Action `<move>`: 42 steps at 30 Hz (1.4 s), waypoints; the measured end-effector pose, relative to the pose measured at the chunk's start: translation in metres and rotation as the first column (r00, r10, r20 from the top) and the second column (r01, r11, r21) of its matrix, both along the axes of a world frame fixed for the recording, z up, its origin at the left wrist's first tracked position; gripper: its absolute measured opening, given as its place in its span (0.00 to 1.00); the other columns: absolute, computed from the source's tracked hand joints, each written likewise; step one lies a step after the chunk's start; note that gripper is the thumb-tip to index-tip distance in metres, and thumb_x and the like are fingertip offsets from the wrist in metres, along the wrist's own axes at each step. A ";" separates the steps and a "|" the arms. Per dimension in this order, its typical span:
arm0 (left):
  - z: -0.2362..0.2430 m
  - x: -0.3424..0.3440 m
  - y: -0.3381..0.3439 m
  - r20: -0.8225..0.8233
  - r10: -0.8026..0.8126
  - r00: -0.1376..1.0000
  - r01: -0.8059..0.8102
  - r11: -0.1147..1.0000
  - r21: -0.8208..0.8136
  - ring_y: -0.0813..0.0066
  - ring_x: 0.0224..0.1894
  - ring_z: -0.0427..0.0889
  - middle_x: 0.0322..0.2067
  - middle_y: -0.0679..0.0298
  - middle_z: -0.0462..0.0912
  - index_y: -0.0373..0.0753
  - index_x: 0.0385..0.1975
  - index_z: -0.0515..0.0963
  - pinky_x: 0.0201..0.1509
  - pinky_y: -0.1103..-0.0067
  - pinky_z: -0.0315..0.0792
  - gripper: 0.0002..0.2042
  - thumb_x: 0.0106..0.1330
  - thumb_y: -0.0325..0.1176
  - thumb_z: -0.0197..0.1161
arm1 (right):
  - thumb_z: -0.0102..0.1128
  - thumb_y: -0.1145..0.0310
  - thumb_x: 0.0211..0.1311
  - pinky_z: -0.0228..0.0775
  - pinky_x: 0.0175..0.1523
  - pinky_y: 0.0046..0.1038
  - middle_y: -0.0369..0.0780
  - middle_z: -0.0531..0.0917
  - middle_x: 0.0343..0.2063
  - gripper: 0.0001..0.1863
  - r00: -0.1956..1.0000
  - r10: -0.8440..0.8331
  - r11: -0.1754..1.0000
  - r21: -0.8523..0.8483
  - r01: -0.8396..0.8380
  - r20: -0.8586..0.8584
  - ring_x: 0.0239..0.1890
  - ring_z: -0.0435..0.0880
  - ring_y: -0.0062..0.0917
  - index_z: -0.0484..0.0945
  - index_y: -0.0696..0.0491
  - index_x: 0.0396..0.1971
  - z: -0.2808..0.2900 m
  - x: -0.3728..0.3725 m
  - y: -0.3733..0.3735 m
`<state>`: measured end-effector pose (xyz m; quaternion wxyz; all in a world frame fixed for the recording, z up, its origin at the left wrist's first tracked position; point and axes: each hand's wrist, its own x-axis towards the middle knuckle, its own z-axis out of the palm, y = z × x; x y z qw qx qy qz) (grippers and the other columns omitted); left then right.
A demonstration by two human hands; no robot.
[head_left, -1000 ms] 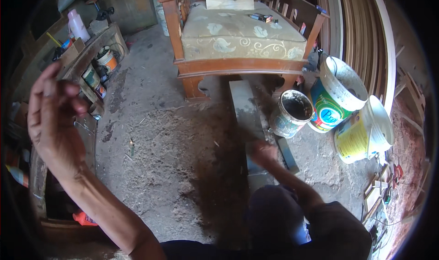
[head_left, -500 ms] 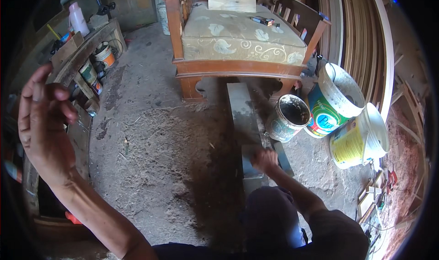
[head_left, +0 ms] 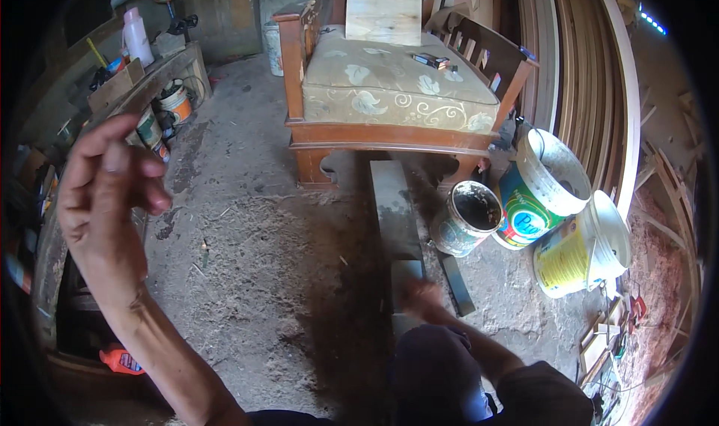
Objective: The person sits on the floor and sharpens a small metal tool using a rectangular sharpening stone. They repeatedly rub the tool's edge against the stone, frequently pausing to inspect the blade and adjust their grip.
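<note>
Left hand (head_left: 112,201): raised in the air, palm turned inward, fingers half-curled and loose, released. Right hand (head_left: 421,300): low, curled over the right part of a grey plate (head_left: 405,271), motion-blurred. Can't tell whether it grasps the plate or just presses on it; fingertips don't resolve.

Plate is directly under/beside the right hand, on a long grey board (head_left: 392,194) on the floor (head_left: 247,276). Board runs away from that hand toward the underside of the chair (head_left: 389,133). Grey strip (head_left: 457,284) lies just right of the right hand, separate from the board. Knee (head_left: 432,351) is just on the near side of the same hand.

Beyond the strip, ahead and right of the right hand: small tub (head_left: 451,230) with dark, crusted inside, then green bucket (head_left: 517,205), then yellow bucket (head_left: 558,265), close together. Planks (head_left: 584,74) stand farther out past the buckets.

Chair is well ahead of both hands; cushion (head_left: 374,74) on it carries a plywood panel (head_left: 383,10) and a small box (head_left: 428,61).

Past the left hand: bench (head_left: 166,65) with pink bottle (head_left: 137,38). Red bottle (head_left: 122,361) sits below that hand, left of the forearm.
</note>
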<state>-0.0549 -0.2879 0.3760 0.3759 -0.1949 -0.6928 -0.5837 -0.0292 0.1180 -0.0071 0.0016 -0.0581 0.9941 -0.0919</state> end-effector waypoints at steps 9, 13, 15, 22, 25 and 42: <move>0.005 0.005 0.019 0.002 0.001 1.000 -0.001 0.998 -0.056 0.85 0.21 0.76 0.26 0.65 0.82 0.35 0.49 0.80 0.25 0.88 0.67 0.13 0.73 0.37 0.57 | 0.56 0.52 0.57 0.77 0.49 0.45 0.48 0.85 0.37 0.18 0.997 -0.074 0.997 -0.033 0.074 0.005 0.41 0.85 0.45 0.81 0.50 0.38 0.003 -0.016 0.008; 0.001 -0.004 0.027 0.022 -0.065 0.998 0.065 0.998 -0.004 0.85 0.21 0.76 0.26 0.65 0.83 0.36 0.49 0.80 0.24 0.88 0.68 0.13 0.72 0.37 0.58 | 0.56 0.54 0.56 0.76 0.51 0.47 0.46 0.85 0.35 0.16 0.995 -0.075 0.997 0.027 0.073 0.068 0.44 0.84 0.46 0.83 0.50 0.36 0.027 -0.023 -0.034; 0.003 0.001 0.025 0.036 -0.021 0.999 0.023 0.998 -0.059 0.85 0.21 0.76 0.26 0.65 0.83 0.36 0.49 0.80 0.25 0.88 0.67 0.13 0.73 0.36 0.57 | 0.56 0.55 0.55 0.78 0.47 0.44 0.47 0.86 0.31 0.15 0.991 0.084 0.996 0.034 -0.081 -0.103 0.39 0.86 0.45 0.82 0.51 0.29 0.008 0.002 -0.034; -0.001 -0.005 0.022 0.025 -0.042 0.999 0.042 0.999 -0.007 0.85 0.21 0.76 0.27 0.65 0.82 0.36 0.48 0.80 0.25 0.87 0.68 0.14 0.72 0.38 0.58 | 0.57 0.56 0.54 0.79 0.42 0.45 0.44 0.85 0.28 0.13 0.997 0.060 0.996 0.071 -0.057 -0.050 0.33 0.85 0.45 0.82 0.50 0.27 0.017 -0.023 -0.040; 0.000 0.004 0.005 0.008 0.002 1.000 -0.001 0.997 -0.072 0.85 0.22 0.75 0.27 0.65 0.82 0.35 0.49 0.80 0.26 0.87 0.67 0.15 0.73 0.39 0.58 | 0.58 0.55 0.54 0.78 0.36 0.43 0.42 0.84 0.27 0.12 0.993 0.112 0.993 0.041 -0.113 0.033 0.29 0.85 0.42 0.80 0.49 0.24 0.014 -0.013 -0.005; -0.005 -0.003 -0.014 0.012 -0.064 0.998 0.065 0.996 -0.067 0.82 0.23 0.75 0.29 0.63 0.82 0.30 0.54 0.75 0.29 0.85 0.69 0.19 0.74 0.39 0.57 | 0.60 0.55 0.45 0.78 0.33 0.40 0.43 0.82 0.26 0.12 0.854 0.459 0.878 -0.021 -0.478 -0.245 0.30 0.84 0.37 0.79 0.48 0.22 -0.002 -0.009 0.005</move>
